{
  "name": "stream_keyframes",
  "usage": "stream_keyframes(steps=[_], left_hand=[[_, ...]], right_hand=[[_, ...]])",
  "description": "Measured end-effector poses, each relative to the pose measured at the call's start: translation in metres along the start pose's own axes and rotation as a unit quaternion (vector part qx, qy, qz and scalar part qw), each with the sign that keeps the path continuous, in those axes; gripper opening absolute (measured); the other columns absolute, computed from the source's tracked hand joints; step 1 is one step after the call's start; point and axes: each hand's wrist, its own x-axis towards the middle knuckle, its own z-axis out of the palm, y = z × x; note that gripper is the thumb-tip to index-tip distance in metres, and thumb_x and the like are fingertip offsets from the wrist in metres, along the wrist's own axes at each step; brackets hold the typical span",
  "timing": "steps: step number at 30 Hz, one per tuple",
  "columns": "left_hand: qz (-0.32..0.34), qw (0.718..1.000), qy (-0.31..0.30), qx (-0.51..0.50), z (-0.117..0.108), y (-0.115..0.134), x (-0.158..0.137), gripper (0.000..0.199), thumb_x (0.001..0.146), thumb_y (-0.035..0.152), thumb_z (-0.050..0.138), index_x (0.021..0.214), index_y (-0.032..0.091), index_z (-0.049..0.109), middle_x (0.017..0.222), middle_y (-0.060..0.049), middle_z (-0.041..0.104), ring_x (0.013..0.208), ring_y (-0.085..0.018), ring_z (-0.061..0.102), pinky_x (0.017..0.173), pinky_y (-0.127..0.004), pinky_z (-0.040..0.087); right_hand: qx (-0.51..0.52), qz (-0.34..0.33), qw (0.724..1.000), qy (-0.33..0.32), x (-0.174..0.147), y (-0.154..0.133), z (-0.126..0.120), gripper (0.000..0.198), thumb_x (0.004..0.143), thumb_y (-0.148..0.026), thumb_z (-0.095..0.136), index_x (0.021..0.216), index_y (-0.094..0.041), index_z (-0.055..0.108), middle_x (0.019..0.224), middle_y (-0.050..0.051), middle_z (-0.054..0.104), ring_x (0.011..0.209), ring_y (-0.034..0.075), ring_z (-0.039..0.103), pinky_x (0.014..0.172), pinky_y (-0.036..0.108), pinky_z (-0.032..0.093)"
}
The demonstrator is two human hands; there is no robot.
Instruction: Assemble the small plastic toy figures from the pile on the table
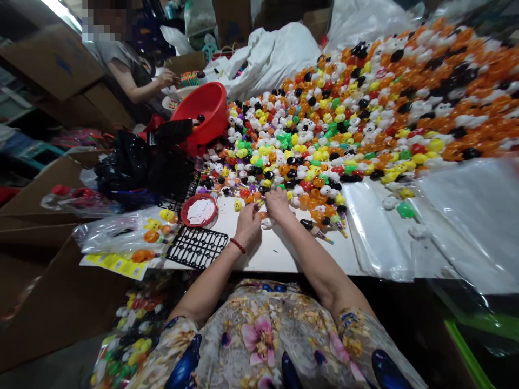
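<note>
Both hands meet at the toy pile's [324,124] near edge, mid tabletop [279,254]. Left hand [248,224] and right hand [278,204] pinch one small piece between the fingertips, apparently joining it. Next needs fine alignment.

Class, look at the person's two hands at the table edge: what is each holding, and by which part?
It cannot be told. The left hand and right hand meet at the edge of the toy pile, fingers curled over something too small to see.

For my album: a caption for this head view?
Both hands work at the edge of a colourful toy pile on a white table.
</note>
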Motion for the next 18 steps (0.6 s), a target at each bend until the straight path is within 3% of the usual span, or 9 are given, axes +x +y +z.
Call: stream_keyframes(steps=[3,6,7,9,12,14,16,18], left_hand=[[-0.015,1.000,0.025,0.000,-0.009,0.001,0.010,0.025,0.083,0.010,0.049,0.103,0.017,0.064,0.098,-0.009,0.070,0.094,-0.023,0.062,0.088,-0.038,0.051],[0.005,0.999,0.014,0.032,-0.012,0.005,0.024,0.025,0.084,0.010,0.049,0.102,0.018,0.064,0.099,-0.008,0.070,0.096,-0.023,0.062,0.089,-0.037,0.050],[0.016,0.999,0.001,0.051,-0.011,0.007,0.029,0.025,0.083,0.010,0.050,0.102,0.018,0.065,0.100,-0.008,0.069,0.096,-0.023,0.062,0.090,-0.037,0.050],[0.034,0.994,-0.026,0.104,-0.007,0.012,0.041,0.029,0.081,0.007,0.051,0.105,0.017,0.064,0.104,-0.010,0.069,0.100,-0.024,0.060,0.092,-0.037,0.049],[0.057,0.975,-0.064,0.204,0.002,0.018,0.060,0.034,0.078,0.004,0.054,0.110,0.014,0.063,0.112,-0.014,0.066,0.108,-0.028,0.056,0.098,-0.041,0.045],[0.071,0.962,-0.097,0.246,0.007,0.019,0.073,0.028,0.080,0.007,0.057,0.105,0.014,0.064,0.111,-0.015,0.065,0.110,-0.030,0.055,0.097,-0.043,0.044],[0.082,0.956,-0.121,0.254,0.010,0.018,0.082,0.018,0.081,0.012,0.060,0.098,0.016,0.065,0.107,-0.015,0.065,0.110,-0.032,0.054,0.096,-0.044,0.044],[0.084,0.965,-0.112,0.223,0.011,0.016,0.084,0.012,0.082,0.015,0.062,0.094,0.017,0.066,0.105,-0.014,0.065,0.110,-0.031,0.054,0.097,-0.045,0.044]], right_hand=[[0.040,0.027,0.998,0.043,-0.013,0.007,0.003,0.022,0.086,-0.008,0.048,0.095,-0.012,0.068,0.100,0.018,0.067,0.102,0.030,0.053,0.087,0.041,0.039],[0.153,0.063,0.977,0.135,-0.043,0.022,0.008,0.025,0.089,-0.011,0.042,0.100,-0.015,0.065,0.110,0.018,0.065,0.107,0.029,0.055,0.091,0.043,0.042],[0.226,0.076,0.956,0.168,-0.056,0.028,0.009,0.024,0.090,-0.015,0.042,0.102,-0.017,0.063,0.112,0.016,0.065,0.108,0.027,0.056,0.092,0.044,0.044],[0.396,0.112,0.890,0.197,-0.083,0.039,0.013,0.020,0.091,-0.026,0.046,0.105,-0.020,0.059,0.111,0.012,0.066,0.103,0.025,0.060,0.090,0.043,0.048],[0.588,0.177,0.778,0.136,-0.118,0.045,0.019,0.033,0.084,-0.039,0.056,0.113,-0.023,0.054,0.093,0.003,0.068,0.079,0.019,0.065,0.075,0.038,0.054],[0.649,0.201,0.726,0.106,-0.135,0.044,0.022,0.042,0.078,-0.042,0.061,0.115,-0.024,0.053,0.081,-0.002,0.066,0.065,0.015,0.061,0.066,0.033,0.053],[0.661,0.207,0.714,0.096,-0.147,0.042,0.023,0.043,0.077,-0.045,0.063,0.113,-0.023,0.058,0.071,-0.005,0.061,0.057,0.012,0.055,0.059,0.029,0.050],[0.643,0.204,0.732,0.097,-0.154,0.039,0.022,0.040,0.079,-0.050,0.063,0.108,-0.022,0.065,0.069,-0.004,0.061,0.059,0.013,0.055,0.059,0.028,0.050]])
